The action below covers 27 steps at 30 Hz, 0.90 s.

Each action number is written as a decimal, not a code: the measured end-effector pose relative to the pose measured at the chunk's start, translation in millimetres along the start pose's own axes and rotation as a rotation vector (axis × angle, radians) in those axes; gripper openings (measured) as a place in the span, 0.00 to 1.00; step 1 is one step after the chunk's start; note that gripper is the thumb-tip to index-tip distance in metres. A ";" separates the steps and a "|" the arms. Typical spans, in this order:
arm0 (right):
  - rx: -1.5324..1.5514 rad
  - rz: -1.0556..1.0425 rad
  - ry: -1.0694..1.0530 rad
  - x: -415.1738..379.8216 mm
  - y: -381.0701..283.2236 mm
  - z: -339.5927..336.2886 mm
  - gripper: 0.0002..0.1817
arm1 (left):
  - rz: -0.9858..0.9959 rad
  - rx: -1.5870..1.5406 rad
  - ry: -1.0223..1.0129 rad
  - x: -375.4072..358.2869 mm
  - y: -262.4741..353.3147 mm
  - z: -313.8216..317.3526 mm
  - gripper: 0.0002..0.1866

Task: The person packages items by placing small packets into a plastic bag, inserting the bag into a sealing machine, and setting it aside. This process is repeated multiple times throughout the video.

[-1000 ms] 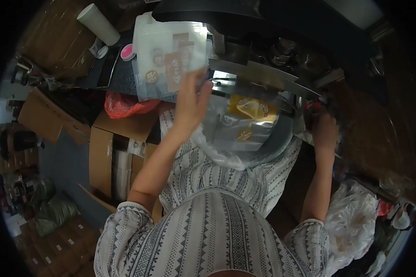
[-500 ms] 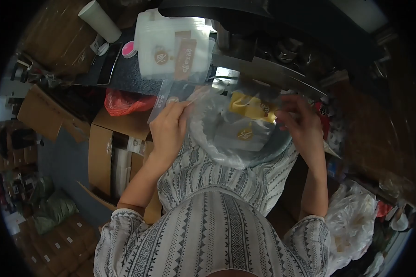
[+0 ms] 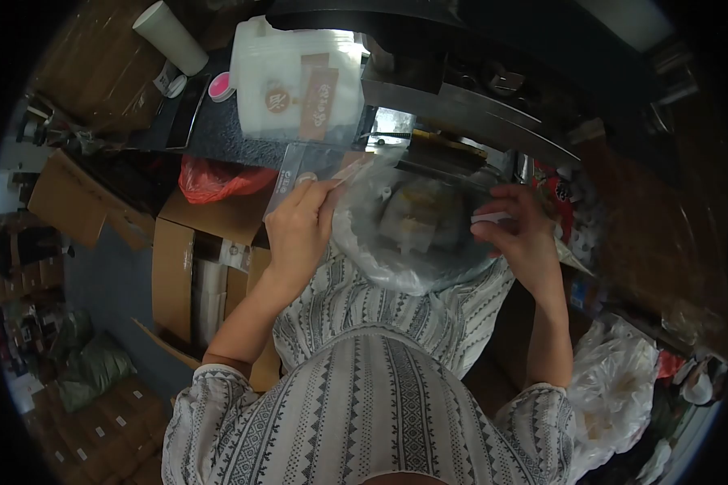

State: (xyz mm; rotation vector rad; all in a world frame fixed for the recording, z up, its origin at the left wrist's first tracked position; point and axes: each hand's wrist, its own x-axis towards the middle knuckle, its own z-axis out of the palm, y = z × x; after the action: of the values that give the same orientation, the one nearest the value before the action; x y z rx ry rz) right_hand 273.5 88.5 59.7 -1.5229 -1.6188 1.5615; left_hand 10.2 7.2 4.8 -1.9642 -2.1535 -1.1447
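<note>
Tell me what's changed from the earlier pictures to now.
The left hand has come off the stack of printed bags toward the body and now holds a clear bag. The right hand has moved inward from the far right and pinches a small pale item. The yellow-printed bag, now blurred, appears to have dropped into the plastic-lined container. The stack and white cup stayed put.

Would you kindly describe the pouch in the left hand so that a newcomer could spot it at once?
Start from the pile of whitish printed pouches on the dark surface. Just below it in the view, the left hand pinches a clear pouch. Unlike the pile, it is in a hand and looks see-through.
</note>
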 end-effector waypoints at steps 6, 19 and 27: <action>-0.358 -0.459 0.028 14.2 6.8 11.8 0.14 | 0.030 0.023 -0.006 -0.8 8.6 -0.6 0.05; -0.140 -0.440 -0.067 29.9 3.5 19.7 0.18 | -0.116 -0.579 -0.490 1.4 20.8 35.9 0.08; -0.868 -0.322 0.423 1.2 19.6 -40.4 0.19 | -0.676 -0.935 -0.622 47.3 30.8 71.4 0.17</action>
State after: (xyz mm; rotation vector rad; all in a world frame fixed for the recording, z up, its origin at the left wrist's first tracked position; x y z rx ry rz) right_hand 315.7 102.1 53.2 -1.6854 -2.2384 0.2995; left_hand 59.1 82.5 -10.1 -2.0992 -3.1554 -2.2055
